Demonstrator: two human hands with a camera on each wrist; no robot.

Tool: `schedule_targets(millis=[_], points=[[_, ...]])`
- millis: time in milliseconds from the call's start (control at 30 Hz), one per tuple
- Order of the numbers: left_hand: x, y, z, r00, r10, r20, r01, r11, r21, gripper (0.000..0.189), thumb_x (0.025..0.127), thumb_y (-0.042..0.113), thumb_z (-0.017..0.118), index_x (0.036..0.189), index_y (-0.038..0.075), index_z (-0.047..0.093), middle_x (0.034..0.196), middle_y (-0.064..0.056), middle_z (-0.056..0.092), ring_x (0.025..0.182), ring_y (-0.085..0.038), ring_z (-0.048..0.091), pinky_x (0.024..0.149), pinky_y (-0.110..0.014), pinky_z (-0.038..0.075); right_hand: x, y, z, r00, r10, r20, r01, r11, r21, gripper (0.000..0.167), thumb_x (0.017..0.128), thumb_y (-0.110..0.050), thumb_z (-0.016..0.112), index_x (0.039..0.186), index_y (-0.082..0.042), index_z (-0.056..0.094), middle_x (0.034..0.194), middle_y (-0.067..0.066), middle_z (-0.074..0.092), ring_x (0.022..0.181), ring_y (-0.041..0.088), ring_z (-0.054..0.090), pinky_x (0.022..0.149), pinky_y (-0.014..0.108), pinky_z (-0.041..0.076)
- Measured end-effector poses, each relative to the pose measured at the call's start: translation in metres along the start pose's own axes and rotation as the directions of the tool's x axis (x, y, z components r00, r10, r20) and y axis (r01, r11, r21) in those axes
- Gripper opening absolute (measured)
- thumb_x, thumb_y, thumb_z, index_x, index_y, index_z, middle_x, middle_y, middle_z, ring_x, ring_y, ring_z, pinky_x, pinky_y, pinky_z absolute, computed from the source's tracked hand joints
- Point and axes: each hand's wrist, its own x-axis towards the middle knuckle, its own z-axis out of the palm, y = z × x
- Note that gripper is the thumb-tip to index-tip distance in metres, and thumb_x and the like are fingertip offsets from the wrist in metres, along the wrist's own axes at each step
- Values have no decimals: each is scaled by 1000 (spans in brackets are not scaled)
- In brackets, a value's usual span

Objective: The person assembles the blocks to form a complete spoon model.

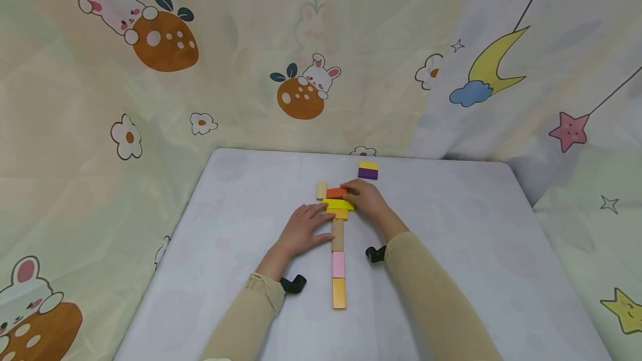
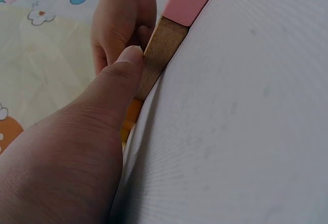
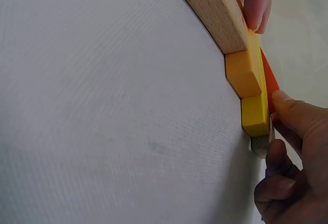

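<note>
A row of wooden building blocks runs up the middle of the table. From the near end come a light orange block (image 1: 339,294), a pink block (image 1: 338,264) and a brown block (image 1: 338,235). Crosswise beyond lie a yellow-orange block (image 3: 243,74) and a longer yellow block (image 3: 254,115). My right hand (image 1: 370,200) pinches the right end of a red-orange block (image 1: 336,193) behind the yellow one. Left of that is a plain wood block (image 1: 321,190). My left hand (image 1: 302,233) has fingers extended to the yellow blocks, its thumb at the brown block's side.
A yellow block (image 1: 368,165) and a purple block (image 1: 368,174) sit together near the back edge of the white-covered table (image 1: 225,238). A printed cloth (image 1: 241,27) hangs behind. Black wrist cameras sit beside both cuffs.
</note>
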Motion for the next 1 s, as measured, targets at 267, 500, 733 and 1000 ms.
schedule_targets(millis=[267, 500, 733, 1000], points=[[1, 1, -2, 1000, -2, 7, 2, 1000, -22, 64, 89, 72, 49, 145, 41, 46, 159, 9, 34, 146, -18, 32, 126, -46, 17, 0, 1, 2, 1000, 5, 7, -5, 1000, -28, 35, 98, -31, 62, 131, -20, 64, 135, 2, 62, 129, 27, 53, 114, 50, 41], [2, 0, 0, 1000, -11, 4, 11, 999, -35, 64, 89, 73, 48, 144, 41, 47, 159, 9, 34, 146, -19, 32, 126, -47, 17, -2, 4, 3, 1000, 2, 2, -2, 1000, -15, 30, 99, -27, 60, 128, -20, 65, 132, 1, 61, 126, 26, 54, 113, 49, 43], [2, -1, 2, 1000, -4, -9, 3, 999, -41, 63, 89, 74, 46, 144, 42, 48, 159, 8, 35, 146, -20, 33, 125, -49, 19, -2, 5, 2, 1000, -2, 2, 2, 1000, -2, 30, 100, -25, 58, 129, -21, 65, 135, 1, 59, 129, 25, 53, 113, 48, 42], [6, -2, 1, 995, -91, -26, 88, 990, -113, 64, 92, 67, 50, 148, 36, 44, 164, 6, 25, 148, -21, 30, 123, -47, 26, -9, 13, 0, 995, 37, -94, -34, 999, 26, 36, 101, -29, 55, 136, -18, 60, 147, 5, 49, 136, 30, 47, 115, 51, 39]])
